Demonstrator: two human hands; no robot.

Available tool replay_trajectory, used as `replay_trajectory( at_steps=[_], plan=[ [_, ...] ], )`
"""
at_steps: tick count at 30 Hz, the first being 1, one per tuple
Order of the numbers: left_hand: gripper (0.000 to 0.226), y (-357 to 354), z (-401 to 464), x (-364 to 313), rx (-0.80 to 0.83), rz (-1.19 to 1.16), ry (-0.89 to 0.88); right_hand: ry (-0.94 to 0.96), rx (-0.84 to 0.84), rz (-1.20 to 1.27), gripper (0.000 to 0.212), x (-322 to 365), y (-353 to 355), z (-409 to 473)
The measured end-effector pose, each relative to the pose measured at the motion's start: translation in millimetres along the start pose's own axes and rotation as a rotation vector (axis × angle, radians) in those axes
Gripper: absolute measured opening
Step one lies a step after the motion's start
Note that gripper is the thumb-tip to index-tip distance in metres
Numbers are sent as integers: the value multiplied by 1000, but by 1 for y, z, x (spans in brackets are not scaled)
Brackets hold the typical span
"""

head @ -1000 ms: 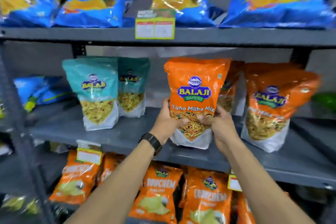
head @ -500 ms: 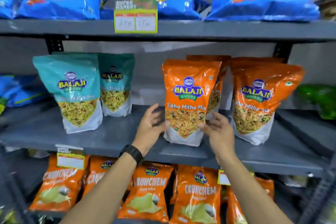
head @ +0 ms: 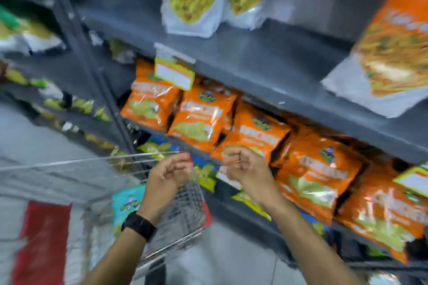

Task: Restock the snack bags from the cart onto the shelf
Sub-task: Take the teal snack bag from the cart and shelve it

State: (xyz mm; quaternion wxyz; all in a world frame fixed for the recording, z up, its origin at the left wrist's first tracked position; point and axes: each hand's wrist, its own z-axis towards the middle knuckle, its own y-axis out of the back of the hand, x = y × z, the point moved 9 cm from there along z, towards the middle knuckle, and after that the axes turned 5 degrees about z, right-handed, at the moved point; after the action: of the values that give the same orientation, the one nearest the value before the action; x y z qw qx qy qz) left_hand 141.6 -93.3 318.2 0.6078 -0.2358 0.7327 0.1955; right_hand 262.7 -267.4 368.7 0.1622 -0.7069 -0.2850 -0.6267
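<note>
- Both hands empty: left hand (head: 168, 174) and right hand (head: 245, 169) hang with fingers loosely curled, clamped on nothing.
- Next teal snack bag (head: 126, 203) sits in the silver wire cart (head: 183, 210), below-left of the fingers; left hand nearer, right hand farther.
- Bag looks upright, long axis roughly vertical, printed face toward camera; blur hides details.
- Grey metal shelf (head: 254, 62) up-right.

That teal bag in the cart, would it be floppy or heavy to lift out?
The teal bag probably flexes and crinkles, since it looks like thin printed film. It is likely light for its size, like the puffy snack bags on the shelf. Its glossy surface might be a bit slippery for bare hands.
</note>
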Motion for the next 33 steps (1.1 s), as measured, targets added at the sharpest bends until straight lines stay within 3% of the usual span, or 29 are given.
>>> replay_trajectory(
  at_steps=[5, 9, 13, 16, 18, 21, 23, 27, 31, 33],
  plan=[
    [32, 128, -2, 142, -191, -25, 371, -373, 280, -134, 44, -132, -136, 29],
    [36, 207, -8, 243, -328, -34, 659, -634, 385, -194, 43, -226, -221, 34],
    [32, 250, -13, 333, -322, 15, 863, -804, 476, -292, 39, -307, -278, 39],
    [37, 266, -8, 392, -322, 56, 954, -939, 467, -324, 38, -367, -301, 47],
    [47, 266, 0, 430, -298, -40, 1033, -1000, 466, -352, 46, -408, -312, 51],
    [83, 273, 13, 469, -174, 80, 1068, -1086, 482, -346, 40, -455, -331, 51],
    [91, 276, 18, 489, -177, 39, 1083, -1036, 436, -361, 54, -469, -341, 62],
    [64, 272, 26, 506, -134, -19, 1092, -1082, 279, -233, 48, -487, -352, 69],
    [78, 267, 26, 505, -62, -54, 1131, -1111, 234, -128, 58, -494, -354, 62],
    [74, 262, 22, 494, 5, -43, 1164, -1128, 231, -115, 64, -489, -350, 58]
  ],
)
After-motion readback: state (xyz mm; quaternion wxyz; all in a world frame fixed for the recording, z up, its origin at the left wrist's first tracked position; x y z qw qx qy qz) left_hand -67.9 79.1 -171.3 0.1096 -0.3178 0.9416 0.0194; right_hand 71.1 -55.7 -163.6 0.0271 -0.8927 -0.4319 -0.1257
